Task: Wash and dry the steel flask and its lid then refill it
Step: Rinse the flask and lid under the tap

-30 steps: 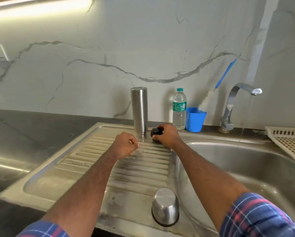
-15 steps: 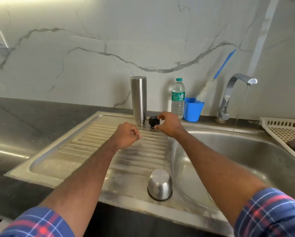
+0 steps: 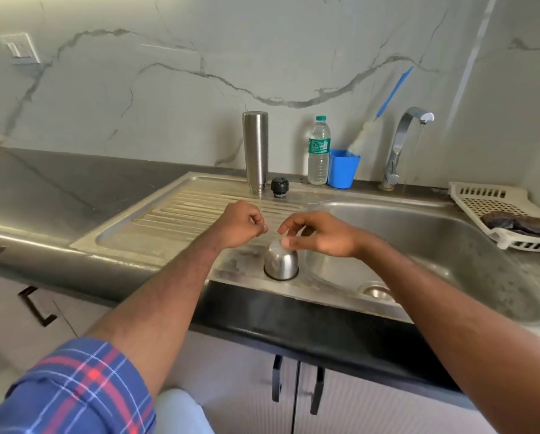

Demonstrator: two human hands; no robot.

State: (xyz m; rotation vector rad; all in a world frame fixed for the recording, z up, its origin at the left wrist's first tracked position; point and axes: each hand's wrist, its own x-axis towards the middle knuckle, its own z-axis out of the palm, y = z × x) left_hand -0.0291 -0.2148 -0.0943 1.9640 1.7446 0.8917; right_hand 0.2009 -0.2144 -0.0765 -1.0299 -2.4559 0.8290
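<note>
- The steel flask (image 3: 255, 151) stands mouth-down at the back of the ribbed drainboard (image 3: 181, 211), close to the wall; I judge it is left that way so water runs out along the grooves.
- Its black stopper lid (image 3: 279, 187) sits just beside the flask's base, on the same drainboard, apart from both hands.
- The steel cup cap (image 3: 281, 261) rests upside down near the front edge of the drainboard, next to the sink basin (image 3: 450, 245), likely draining too.
- The right hand (image 3: 318, 234) hovers over that cap, fingers spread and bent downward, fingertips at or just above its top. The grip is partly open and I cannot tell whether it has hold of the cap.
- The left hand (image 3: 240, 225) is curled into a loose fist above the drainboard, holding nothing that I can see.
- The tap (image 3: 409, 142) runs a thin stream into the basin, though nothing is under it.
- A plastic water bottle (image 3: 318, 151) stands by the wall, possibly for the refill. Its green label has writing too small to read.
- Beside it a blue cup (image 3: 343, 169) holds a bottle brush (image 3: 384, 104), handle leaning on the wall.
- A white basket (image 3: 481, 198) at the right holds a dark cloth (image 3: 519, 222).
- No brand mark shows on the flask.
</note>
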